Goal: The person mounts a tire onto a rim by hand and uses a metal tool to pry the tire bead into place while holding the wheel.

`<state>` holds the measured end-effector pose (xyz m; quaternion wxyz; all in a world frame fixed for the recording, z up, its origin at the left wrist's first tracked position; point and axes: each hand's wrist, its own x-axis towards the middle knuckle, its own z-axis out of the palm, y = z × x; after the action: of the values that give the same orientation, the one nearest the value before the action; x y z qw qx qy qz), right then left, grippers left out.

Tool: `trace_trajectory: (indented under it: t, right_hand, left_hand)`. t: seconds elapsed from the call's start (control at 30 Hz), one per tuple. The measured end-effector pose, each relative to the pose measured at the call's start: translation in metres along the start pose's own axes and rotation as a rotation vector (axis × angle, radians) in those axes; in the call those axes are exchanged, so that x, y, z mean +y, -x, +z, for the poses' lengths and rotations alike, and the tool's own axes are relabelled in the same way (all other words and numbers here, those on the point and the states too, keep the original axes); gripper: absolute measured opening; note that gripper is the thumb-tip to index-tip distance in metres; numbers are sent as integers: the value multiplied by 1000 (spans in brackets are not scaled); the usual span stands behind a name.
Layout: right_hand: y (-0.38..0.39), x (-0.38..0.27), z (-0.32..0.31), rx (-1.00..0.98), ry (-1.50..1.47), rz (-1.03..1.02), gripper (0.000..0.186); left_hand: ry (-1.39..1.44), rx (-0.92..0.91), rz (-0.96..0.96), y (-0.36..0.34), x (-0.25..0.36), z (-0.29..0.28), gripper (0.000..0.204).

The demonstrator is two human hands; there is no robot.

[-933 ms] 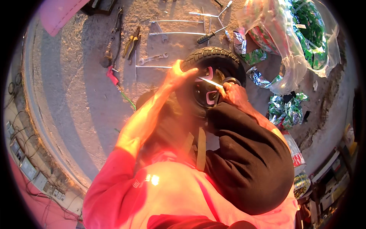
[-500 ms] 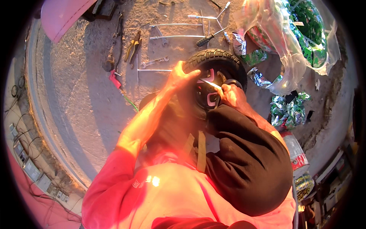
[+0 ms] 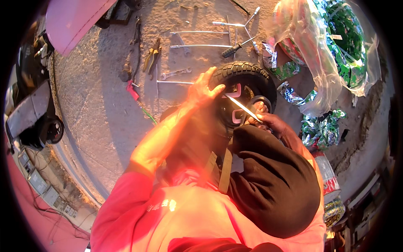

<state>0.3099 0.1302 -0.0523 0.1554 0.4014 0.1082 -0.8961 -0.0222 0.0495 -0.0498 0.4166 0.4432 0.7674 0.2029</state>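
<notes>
A small wheel (image 3: 234, 119) with pinkish-edged spokes and a black knobbly tyre (image 3: 243, 69) stands between my legs. My left hand (image 3: 203, 89) lies against the tyre's left side, its fingers stretched out and the thumb apart. In my closed right hand (image 3: 270, 122) is the lower end of a flat silver tyre lever (image 3: 242, 106). The lever slants across the wheel, its far tip by the rim near my left thumb. Whether that tip is under the tyre's bead I cannot tell.
Beyond the wheel lie yellow-handled pliers (image 3: 151, 58), a spanner (image 3: 176, 74), a screwdriver (image 3: 231, 51), a Y-shaped wrench (image 3: 243, 24) and long metal rods (image 3: 200, 45). Foil-wrapped rolls in clear plastic (image 3: 319, 50) are at right. A red-ended hose (image 3: 132, 90) lies left.
My right hand has slid down toward the lever's near end, baring more of it. My left fingers have straightened along the tyre. The whole view has shifted slightly.
</notes>
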Motion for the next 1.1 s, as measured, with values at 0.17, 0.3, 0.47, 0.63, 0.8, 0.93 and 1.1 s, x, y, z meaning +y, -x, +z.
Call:
trace_trajectory:
  t: [0.17, 0.3, 0.47, 0.63, 0.8, 0.93, 1.1]
  right_hand:
    - [-3, -11, 1, -76, -180, 142, 29]
    - [7, -24, 24, 22, -182, 188, 23]
    - [3, -25, 32, 69, -297, 256, 20]
    - [7, -26, 56, 84, -492, 256, 18]
    - [19, -44, 89, 136, -464, 292, 17]
    - [22, -54, 110, 262, -400, 262, 17]
    - [17, -52, 92, 169, -478, 278, 17]
  left_hand:
    - [55, -46, -113, -12, 2, 4, 83]
    - [-15, 49, -208, -10, 28, 16, 81]
    - [18, 117, -211, -19, 15, 19, 77]
    - [44, 107, -214, -20, 13, 15, 74]
    - [43, 84, -237, -21, 15, 10, 75]
    - [44, 57, -272, -19, 20, 8, 76]
    - [36, 49, -285, -27, 18, 6, 75]
